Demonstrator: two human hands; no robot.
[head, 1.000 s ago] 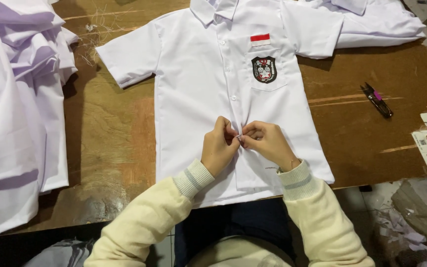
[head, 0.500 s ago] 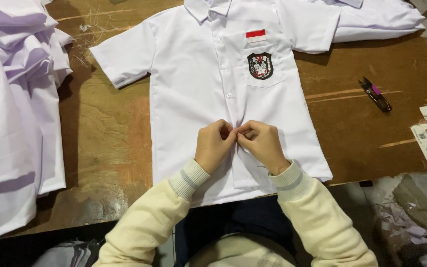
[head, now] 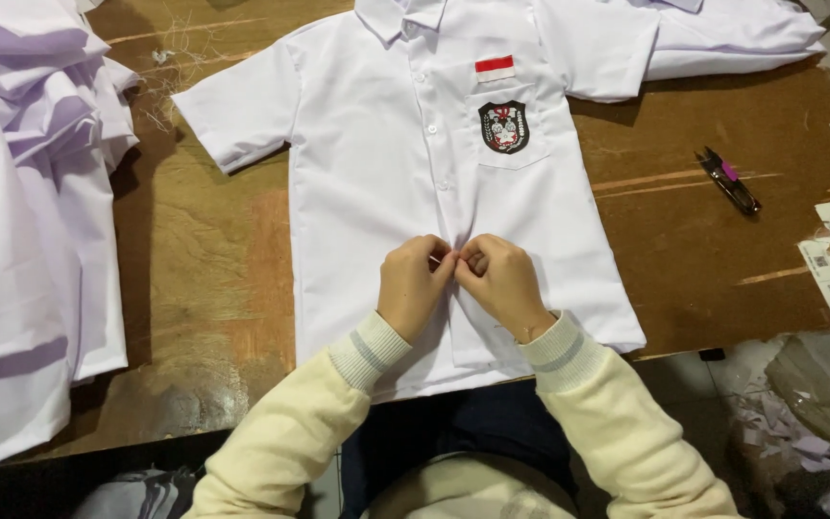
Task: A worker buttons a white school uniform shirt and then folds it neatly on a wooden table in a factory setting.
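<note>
A white short-sleeved shirt [head: 377, 192] with a crest patch on its chest pocket lies flat, front up, collar away, on the wooden tabletop [head: 213, 288].

There is only one view, from a camera on the person's head, and it looks steeply down at the wooden bench [head: 204, 288] from close above. The near edge of the bench crosses the lower part of the picture, and the person's own sleeves come in from the bottom. The far side of the bench is cut at the top.
</note>
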